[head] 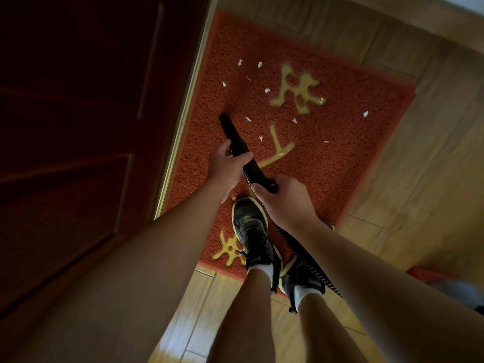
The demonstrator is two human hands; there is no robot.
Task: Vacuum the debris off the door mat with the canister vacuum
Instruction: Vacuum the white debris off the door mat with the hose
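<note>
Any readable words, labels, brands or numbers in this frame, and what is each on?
Mat: three yellow characters, upside down to the camera; the middle may be "人" or "入", the other two distorted or part covered, unreadable.
Shoe: small side marking, too blurred to read.
Nozzle, hose: no text visible.

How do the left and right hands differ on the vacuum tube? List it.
The left hand grips the smooth nozzle farther forward, nearer the door; the right hand grips the hose cuff behind it. The left hand's thumb lies across the nozzle; the right hand shows mainly its back. Both are curled round what they hold.
</note>
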